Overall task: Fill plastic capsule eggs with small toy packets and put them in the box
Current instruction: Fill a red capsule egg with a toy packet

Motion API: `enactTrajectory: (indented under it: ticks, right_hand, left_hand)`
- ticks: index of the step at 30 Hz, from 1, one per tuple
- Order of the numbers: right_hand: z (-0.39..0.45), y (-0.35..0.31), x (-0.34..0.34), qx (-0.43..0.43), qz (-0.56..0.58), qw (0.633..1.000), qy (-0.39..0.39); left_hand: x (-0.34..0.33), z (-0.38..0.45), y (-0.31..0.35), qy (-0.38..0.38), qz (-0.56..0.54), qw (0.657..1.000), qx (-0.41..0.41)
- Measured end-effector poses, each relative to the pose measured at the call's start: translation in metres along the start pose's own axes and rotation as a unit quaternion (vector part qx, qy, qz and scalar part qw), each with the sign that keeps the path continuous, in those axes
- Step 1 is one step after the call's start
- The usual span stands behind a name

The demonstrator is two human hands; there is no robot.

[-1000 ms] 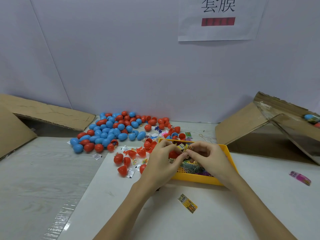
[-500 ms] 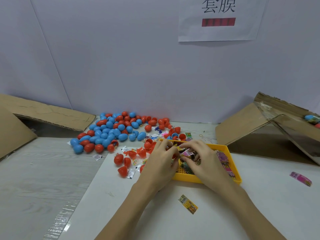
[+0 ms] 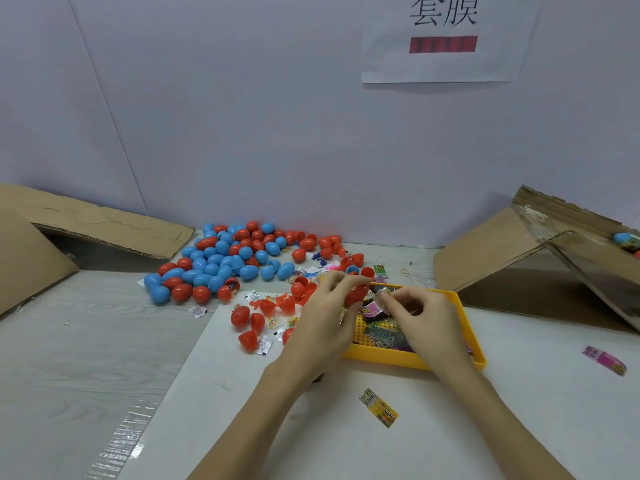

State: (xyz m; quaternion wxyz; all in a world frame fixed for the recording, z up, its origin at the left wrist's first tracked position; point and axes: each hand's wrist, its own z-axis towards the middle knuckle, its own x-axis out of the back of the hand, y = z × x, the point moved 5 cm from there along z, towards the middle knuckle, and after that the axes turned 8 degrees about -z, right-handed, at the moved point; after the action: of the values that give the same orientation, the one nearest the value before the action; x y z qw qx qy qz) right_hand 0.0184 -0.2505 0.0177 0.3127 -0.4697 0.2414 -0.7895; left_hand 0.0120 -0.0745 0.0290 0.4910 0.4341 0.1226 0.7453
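White tabletop (image 3: 346, 438) beneath: left hand (image 3: 329, 320) grips a red egg half (image 3: 356, 294); just beside it, right hand (image 3: 426, 320) pinches a toy packet (image 3: 372, 308) over the yellow tray (image 3: 381, 356).

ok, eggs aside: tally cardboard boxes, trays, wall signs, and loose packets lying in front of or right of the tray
cardboard boxes: 2
tray: 1
wall sign: 1
loose packets: 2
total: 6
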Motion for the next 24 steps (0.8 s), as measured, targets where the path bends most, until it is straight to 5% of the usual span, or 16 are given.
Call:
enactTrajectory:
  ticks: [11,24]
  right_hand:
    - [0.0037,0.0138,0.0024,-0.065,0.077,0.995,0.006]
    - [0.0036,0.0118,-0.0047,-0.051,0.078,0.995,-0.045]
  left_hand:
    - [-0.0091,-0.002,-0.0021,0.002,-0.135,0.987,0.084]
    - [-0.0045,-0.0025,-0.0067,0.036,-0.113,0.987,0.113]
